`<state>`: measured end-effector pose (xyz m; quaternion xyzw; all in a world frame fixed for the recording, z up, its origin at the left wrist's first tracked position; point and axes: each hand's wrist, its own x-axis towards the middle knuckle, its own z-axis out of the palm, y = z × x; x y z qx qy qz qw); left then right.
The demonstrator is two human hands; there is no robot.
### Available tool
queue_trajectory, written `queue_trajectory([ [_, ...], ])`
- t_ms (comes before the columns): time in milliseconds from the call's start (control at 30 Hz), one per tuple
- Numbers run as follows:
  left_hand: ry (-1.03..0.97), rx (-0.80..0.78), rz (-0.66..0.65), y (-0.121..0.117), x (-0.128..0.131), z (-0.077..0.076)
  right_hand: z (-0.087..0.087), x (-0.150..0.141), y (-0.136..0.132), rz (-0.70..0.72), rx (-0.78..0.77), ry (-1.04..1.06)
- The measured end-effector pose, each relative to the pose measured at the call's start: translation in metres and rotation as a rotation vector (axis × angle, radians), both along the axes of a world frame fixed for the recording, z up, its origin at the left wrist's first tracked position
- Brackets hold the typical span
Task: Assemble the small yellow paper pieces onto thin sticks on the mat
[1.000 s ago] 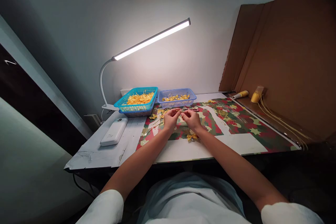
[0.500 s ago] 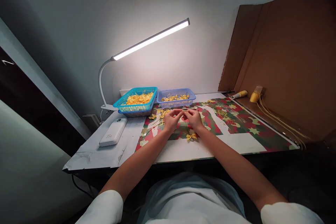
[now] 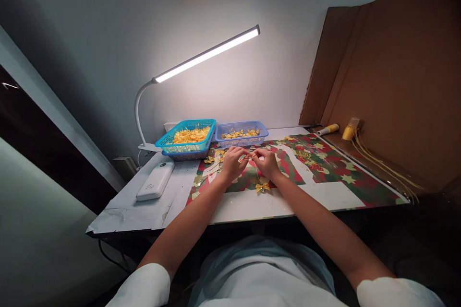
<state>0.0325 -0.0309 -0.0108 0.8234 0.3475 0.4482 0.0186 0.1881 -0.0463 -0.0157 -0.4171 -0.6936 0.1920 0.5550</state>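
My left hand and my right hand meet fingertip to fingertip over the middle of the table, both closed in a pinch. A thin cord runs down from the right fingertips to a yellow ribbon bow with a small shiny piece at its centre. The bow lies near the table's front, just below the right hand. What exactly sits between the fingertips is small and partly hidden; it looks like the cord's upper end. More yellow bows with cords lie left of my left hand.
Behind the hands stand a teal basket of yellow ribbon pieces and a purple basket of bows. A white power bank and a lit lamp are at left. Yellow bits lie on the patterned sheet; a cardboard panel stands right.
My left hand has shifted slightly left and turned, its fingers now lifted and extended more at the tips. My right hand and the bow have barely moved.
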Motion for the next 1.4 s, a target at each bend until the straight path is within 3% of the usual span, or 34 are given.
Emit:
queue_trajectory([
  [467, -0.023, 0.017, -0.007, 0.001, -0.001, 0.0, -0.002, 0.008, 0.003, -0.026, 0.105, -0.167],
  [833, 0.037, 0.089, 0.059, 0.001, -0.001, -0.001, -0.001, 0.012, 0.002, -0.085, 0.227, -0.31],
  [1100, 0.074, 0.077, 0.071, 0.0, 0.002, -0.004, -0.002, 0.007, 0.001, -0.102, 0.191, -0.21],
  [1200, 0.091, -0.028, 0.111, -0.003, 0.004, -0.002, -0.001, 0.007, 0.001, -0.125, 0.139, -0.223],
  [1267, 0.153, -0.203, 0.084, -0.005, 0.003, 0.001, 0.001, 0.009, 0.002, -0.148, 0.081, -0.23],
  [1400, 0.36, -0.665, -0.197, -0.011, -0.002, 0.007, 0.003, 0.015, 0.003, -0.202, -0.092, -0.215],
])
